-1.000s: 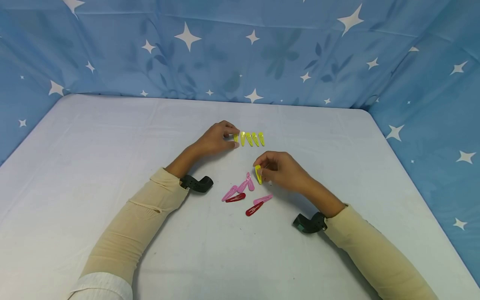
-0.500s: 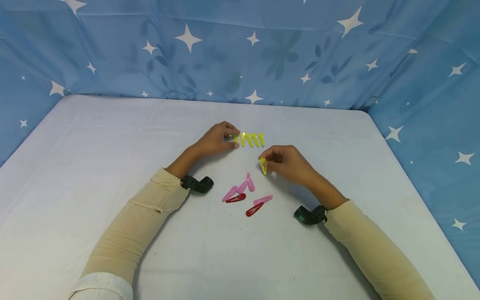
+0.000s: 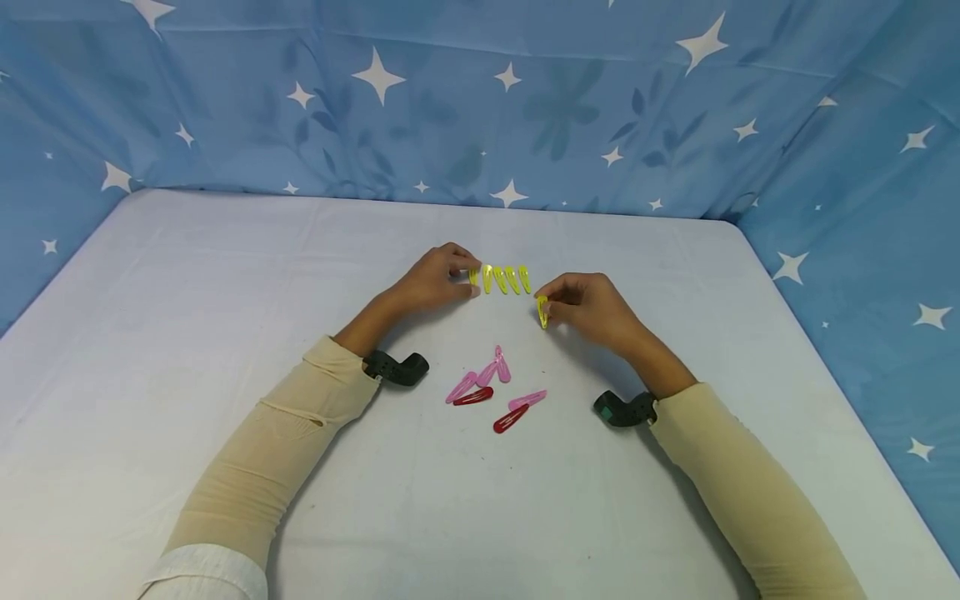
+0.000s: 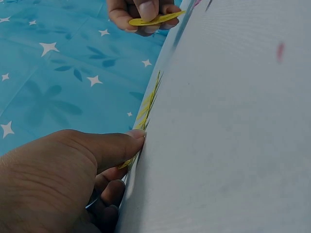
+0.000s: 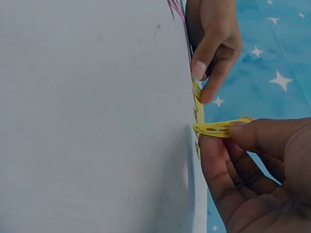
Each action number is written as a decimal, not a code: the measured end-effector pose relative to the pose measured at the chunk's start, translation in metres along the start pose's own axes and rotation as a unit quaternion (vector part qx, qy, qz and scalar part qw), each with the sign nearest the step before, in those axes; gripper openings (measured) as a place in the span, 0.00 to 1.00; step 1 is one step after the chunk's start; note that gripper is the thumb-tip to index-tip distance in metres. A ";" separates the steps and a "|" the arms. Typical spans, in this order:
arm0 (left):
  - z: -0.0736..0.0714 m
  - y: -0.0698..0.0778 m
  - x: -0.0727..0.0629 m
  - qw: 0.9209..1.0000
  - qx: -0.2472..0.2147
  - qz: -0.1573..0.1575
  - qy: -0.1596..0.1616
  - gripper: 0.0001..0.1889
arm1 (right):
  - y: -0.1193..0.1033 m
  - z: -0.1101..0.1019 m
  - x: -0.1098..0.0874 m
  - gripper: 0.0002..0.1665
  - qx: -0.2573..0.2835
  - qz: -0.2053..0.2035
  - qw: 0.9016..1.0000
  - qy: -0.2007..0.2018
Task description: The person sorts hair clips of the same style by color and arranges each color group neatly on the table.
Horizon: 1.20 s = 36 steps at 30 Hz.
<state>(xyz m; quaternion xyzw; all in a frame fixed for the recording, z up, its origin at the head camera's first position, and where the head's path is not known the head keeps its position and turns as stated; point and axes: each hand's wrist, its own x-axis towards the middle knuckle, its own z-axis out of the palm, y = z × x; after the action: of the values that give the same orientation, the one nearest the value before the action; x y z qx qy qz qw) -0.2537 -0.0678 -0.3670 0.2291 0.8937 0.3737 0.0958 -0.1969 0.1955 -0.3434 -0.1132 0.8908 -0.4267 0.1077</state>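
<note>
Several yellow snap hair clips [image 3: 512, 280] lie in a row near the far part of the white table. At the row's left end, my left hand [image 3: 430, 281] holds the leftmost yellow hair clip [image 3: 473, 277] between its thumb and a finger, one at each end. My right hand [image 3: 592, 308] pinches another yellow hair clip [image 5: 214, 128] by thumb and fingers, just right of the row and slightly nearer to me. In the left wrist view, this clip [image 4: 155, 20] is held up over the table's surface, thumb on top.
Nearer to me on the white table [image 3: 420, 500] lie several pink hair clips [image 3: 461, 387] and two red ones, one red clip [image 3: 473, 397] at the left and another red clip [image 3: 511, 418] at the right. A blue star-patterned curtain [image 3: 450, 108] hangs behind the table.
My right hand has carried its yellow hair clip away from beside the pink clips, up and to the right, to the row's right end. The left hand has stayed in place.
</note>
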 end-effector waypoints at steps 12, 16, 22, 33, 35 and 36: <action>0.001 0.000 0.002 1.000 0.005 0.003 -0.005 0.26 | 0.007 -0.006 0.012 0.13 0.028 -0.003 0.999 0.030; 0.001 0.000 0.002 1.000 0.003 0.002 -0.001 0.26 | 0.008 -0.008 0.017 0.15 0.036 -0.002 0.999 0.038; 0.001 -0.002 0.003 1.000 0.003 -0.001 0.000 0.26 | 0.008 -0.009 0.025 0.15 0.045 0.021 0.997 0.063; 0.000 0.000 0.001 1.000 0.010 0.001 -0.001 0.26 | 0.010 -0.005 0.043 0.14 0.029 0.034 0.997 0.065; 0.000 0.001 0.000 1.000 0.011 0.002 -0.002 0.26 | 0.009 -0.004 0.046 0.13 0.029 0.036 0.997 0.068; 0.000 0.001 0.000 1.000 0.010 0.002 -0.001 0.26 | 0.010 -0.004 0.047 0.13 0.030 0.037 0.996 0.071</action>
<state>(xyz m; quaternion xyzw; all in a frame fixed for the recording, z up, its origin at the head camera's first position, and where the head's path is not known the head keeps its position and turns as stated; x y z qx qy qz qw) -0.2535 -0.0672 -0.3661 0.2321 0.8969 0.3643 0.0941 -0.2439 0.1904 -0.3531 -0.0462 0.8868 -0.4555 0.0636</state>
